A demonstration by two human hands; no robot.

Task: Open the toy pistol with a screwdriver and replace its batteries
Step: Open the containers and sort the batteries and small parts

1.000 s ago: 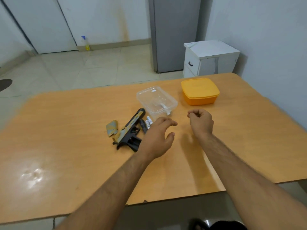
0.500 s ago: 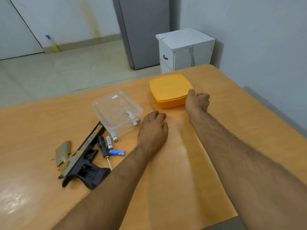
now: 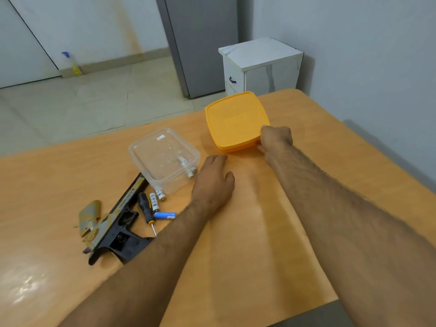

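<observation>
The black and tan toy pistol (image 3: 115,228) lies on the wooden table (image 3: 247,244) at the left, its grip open, with a tan cover piece (image 3: 89,217) beside it. A black-handled screwdriver (image 3: 146,210), two white batteries (image 3: 157,197) and a blue battery (image 3: 165,215) lie just right of it. My left hand (image 3: 213,182) hovers flat over the table, fingers relaxed. My right hand (image 3: 274,140) grips the near right corner of the lidded orange box (image 3: 236,120).
A clear plastic container (image 3: 164,158) holding small parts stands between the pistol and the orange box. Beyond the table's far edge are a white cabinet (image 3: 260,64), a grey fridge (image 3: 200,43) and a spray bottle (image 3: 70,63) on the floor.
My right hand reached forward from mid-table to the orange box and took hold of its corner. My left hand moved away from the pistol toward the middle. The camera view shifted right.
</observation>
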